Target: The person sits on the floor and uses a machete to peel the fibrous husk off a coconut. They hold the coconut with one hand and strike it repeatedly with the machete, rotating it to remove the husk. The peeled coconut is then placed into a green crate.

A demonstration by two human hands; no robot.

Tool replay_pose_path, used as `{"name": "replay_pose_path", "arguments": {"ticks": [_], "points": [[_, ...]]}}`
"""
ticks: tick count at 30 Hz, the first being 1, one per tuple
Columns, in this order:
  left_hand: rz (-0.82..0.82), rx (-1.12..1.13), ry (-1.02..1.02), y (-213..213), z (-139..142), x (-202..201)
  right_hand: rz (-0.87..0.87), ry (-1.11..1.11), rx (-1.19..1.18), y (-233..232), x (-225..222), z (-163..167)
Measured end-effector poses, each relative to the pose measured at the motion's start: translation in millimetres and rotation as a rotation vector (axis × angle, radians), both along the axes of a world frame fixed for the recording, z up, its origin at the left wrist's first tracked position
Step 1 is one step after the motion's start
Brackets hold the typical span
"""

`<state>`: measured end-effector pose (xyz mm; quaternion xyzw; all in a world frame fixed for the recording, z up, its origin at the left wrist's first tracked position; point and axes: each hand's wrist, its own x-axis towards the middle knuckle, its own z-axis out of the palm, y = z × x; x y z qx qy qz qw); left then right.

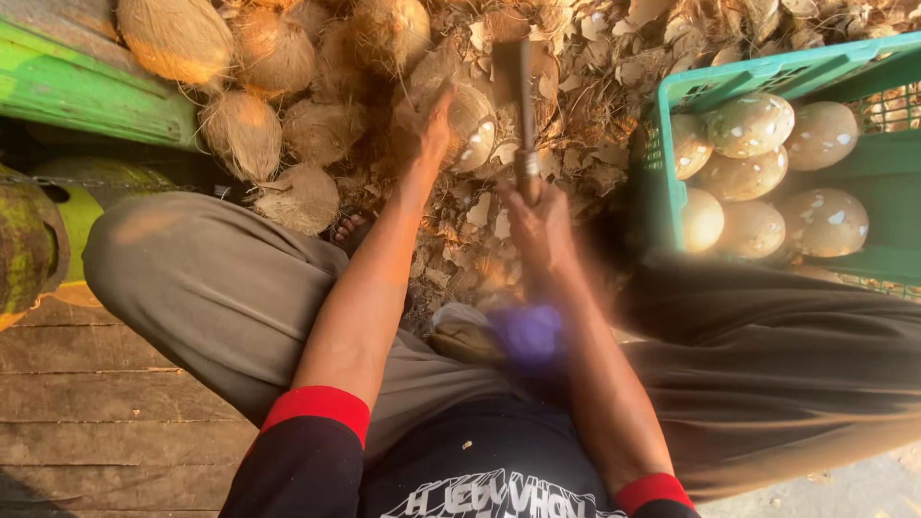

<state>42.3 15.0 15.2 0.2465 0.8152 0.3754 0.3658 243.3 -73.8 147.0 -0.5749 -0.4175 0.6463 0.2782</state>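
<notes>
My left hand [434,123] reaches forward and rests on a partly shelled coconut [472,123] lying on the husk litter. My right hand [542,223] grips the handle of a dark chopping knife [518,86], whose blade points up and away above that coconut; hand and blade are blurred by motion. I sit with both knees spread, grey trousers on either side of my arms.
A heap of brown husked coconuts [245,129] lies at the upper left. At the right stands a green plastic crate [710,82] with several peeled pale coconuts [748,125]. Husk chips [595,67] cover the ground. A green board [86,91] and wooden planks [96,384] lie left.
</notes>
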Motion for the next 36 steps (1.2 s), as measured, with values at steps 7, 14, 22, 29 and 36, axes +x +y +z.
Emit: {"name": "replay_pose_path", "arguments": {"ticks": [7,14,22,29,36], "points": [[-0.016,0.003,0.031,2,-12,-5,-0.210,0.340,0.474,9,-3,-26],[-0.024,0.035,0.114,3,-14,-2,0.018,-0.017,0.359,-2,-3,-39],[-0.034,0.033,0.137,4,-11,4,0.115,-0.323,-0.023,5,-12,-44],[-0.083,0.088,0.250,6,-48,1,0.050,-0.341,0.263,8,-9,-55],[-0.027,-0.014,0.176,-3,-32,-1,-0.113,-0.157,-0.149,15,-13,-26]]}}
